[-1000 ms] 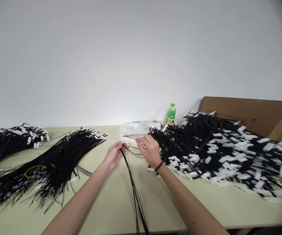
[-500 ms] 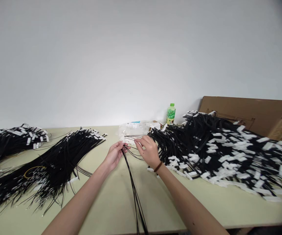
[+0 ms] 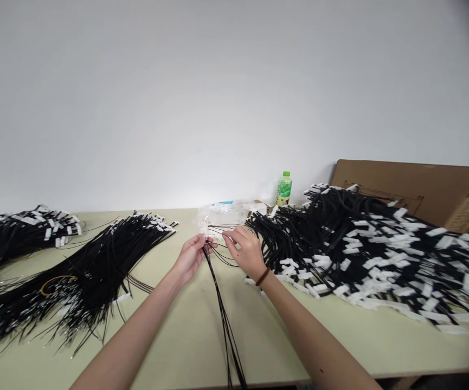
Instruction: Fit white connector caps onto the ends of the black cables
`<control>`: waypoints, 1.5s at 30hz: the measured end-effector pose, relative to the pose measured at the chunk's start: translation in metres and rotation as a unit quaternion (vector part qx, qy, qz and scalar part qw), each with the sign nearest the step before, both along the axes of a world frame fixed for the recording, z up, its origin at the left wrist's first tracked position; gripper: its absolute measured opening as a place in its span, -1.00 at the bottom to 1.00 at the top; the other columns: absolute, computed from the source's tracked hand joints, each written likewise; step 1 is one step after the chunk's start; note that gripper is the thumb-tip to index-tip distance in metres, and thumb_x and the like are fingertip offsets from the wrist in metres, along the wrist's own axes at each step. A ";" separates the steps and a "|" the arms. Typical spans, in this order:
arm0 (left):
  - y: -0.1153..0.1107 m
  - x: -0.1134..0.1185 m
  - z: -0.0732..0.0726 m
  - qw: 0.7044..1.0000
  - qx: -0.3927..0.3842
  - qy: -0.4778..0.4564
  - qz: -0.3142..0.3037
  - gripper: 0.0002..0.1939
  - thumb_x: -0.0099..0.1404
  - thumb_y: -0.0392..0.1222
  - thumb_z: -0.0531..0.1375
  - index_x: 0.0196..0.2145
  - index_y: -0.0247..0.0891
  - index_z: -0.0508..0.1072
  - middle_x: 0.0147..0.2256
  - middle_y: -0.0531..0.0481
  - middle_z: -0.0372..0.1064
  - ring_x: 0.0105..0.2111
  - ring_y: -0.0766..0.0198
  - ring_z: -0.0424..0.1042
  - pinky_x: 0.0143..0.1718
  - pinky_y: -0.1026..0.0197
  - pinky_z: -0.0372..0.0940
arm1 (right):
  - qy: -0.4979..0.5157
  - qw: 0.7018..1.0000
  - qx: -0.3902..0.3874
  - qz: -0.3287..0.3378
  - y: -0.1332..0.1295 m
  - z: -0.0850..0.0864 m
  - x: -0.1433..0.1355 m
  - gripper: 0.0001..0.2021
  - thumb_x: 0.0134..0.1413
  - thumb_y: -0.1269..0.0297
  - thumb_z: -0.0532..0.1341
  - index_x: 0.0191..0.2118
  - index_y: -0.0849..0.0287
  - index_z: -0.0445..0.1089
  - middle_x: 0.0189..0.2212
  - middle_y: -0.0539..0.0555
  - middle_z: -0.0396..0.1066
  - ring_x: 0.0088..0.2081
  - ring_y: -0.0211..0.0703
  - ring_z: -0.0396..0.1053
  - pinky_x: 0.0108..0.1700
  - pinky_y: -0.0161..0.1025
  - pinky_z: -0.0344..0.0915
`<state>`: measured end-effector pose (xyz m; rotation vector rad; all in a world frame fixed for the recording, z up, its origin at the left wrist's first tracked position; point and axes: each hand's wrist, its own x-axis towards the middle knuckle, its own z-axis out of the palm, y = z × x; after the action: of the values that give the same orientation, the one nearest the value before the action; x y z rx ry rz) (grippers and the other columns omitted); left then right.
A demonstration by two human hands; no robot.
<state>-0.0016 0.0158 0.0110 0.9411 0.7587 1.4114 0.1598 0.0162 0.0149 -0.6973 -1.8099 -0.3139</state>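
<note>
In the head view, the left hand [image 3: 191, 254] is clamped on a small bundle of black wires [image 3: 217, 286] close to one end, thumb against fingers. From that grip the bundle slants down over the pale counter [image 3: 193, 336] and out past the bottom edge. Thin strands stretch across to the right hand [image 3: 246, 250], whose thumb and fingertips are pinched together on them; how many they hold is too small to tell. Other strands curve loosely below that pinch.

Beyond the hands lies a clear plastic bag [image 3: 222, 211], with a green-capped bottle [image 3: 284, 189] near it. A big pile of white-tipped wires [image 3: 291, 233] spreads to the right, and another pile [image 3: 108, 244] lies to the left.

The step in hand looks like sorting or working single strands at the bundle's end. The next move calls for a steady left grip and a light, precise right pinch.
</note>
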 end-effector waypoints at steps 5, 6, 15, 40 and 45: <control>-0.001 0.000 0.000 1.000 0.002 0.000 -0.003 -0.86 0.06 -0.24 0.28 -0.47 -0.37 0.42 -0.44 -0.05 0.39 -0.41 0.28 0.40 -0.40 0.27 0.21 | 0.002 1.000 -0.005 0.001 0.000 0.000 0.000 -0.80 0.20 0.37 0.03 -0.33 0.20 0.39 -0.52 0.03 0.26 -0.42 -0.22 0.23 -0.33 -0.30 0.18; -0.001 0.000 0.000 1.000 0.002 -0.001 -0.004 -0.86 0.06 -0.24 0.28 -0.47 -0.38 0.41 -0.44 -0.05 0.39 -0.41 0.28 0.40 -0.40 0.27 0.21 | 0.003 1.000 -0.006 0.000 0.000 0.000 0.000 -0.80 0.20 0.37 0.03 -0.33 0.20 0.39 -0.52 0.03 0.26 -0.42 -0.22 0.23 -0.33 -0.30 0.18; 0.001 0.000 -0.001 1.000 0.005 0.001 0.000 -0.85 0.05 -0.23 0.28 -0.46 -0.37 0.41 -0.43 -0.05 0.39 -0.40 0.27 0.41 -0.40 0.28 0.21 | -0.001 1.000 -0.003 -0.003 -0.001 0.000 0.000 -0.80 0.20 0.37 0.03 -0.34 0.21 0.39 -0.52 0.04 0.27 -0.41 -0.23 0.22 -0.31 -0.30 0.19; -0.001 -0.001 -0.001 1.000 0.003 0.016 0.000 -0.86 0.06 -0.24 0.28 -0.45 -0.37 0.42 -0.41 -0.05 0.39 -0.40 0.29 0.40 -0.37 0.28 0.22 | -0.002 1.000 -0.006 -0.014 -0.002 0.003 0.000 -0.80 0.20 0.37 0.03 -0.33 0.22 0.39 -0.52 0.05 0.28 -0.41 -0.20 0.24 -0.33 -0.29 0.19; -0.001 0.000 -0.001 1.000 -0.003 0.009 -0.003 -0.86 0.05 -0.24 0.28 -0.46 -0.37 0.41 -0.42 -0.05 0.39 -0.40 0.28 0.40 -0.36 0.27 0.22 | -0.007 1.000 -0.007 -0.015 -0.002 0.002 0.000 -0.80 0.20 0.37 0.03 -0.33 0.20 0.39 -0.51 0.05 0.29 -0.40 -0.21 0.25 -0.33 -0.29 0.19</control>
<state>-0.0017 0.0144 0.0103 0.9529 0.7726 1.3955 0.1601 0.0142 0.0169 -0.7335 -1.8177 -0.3271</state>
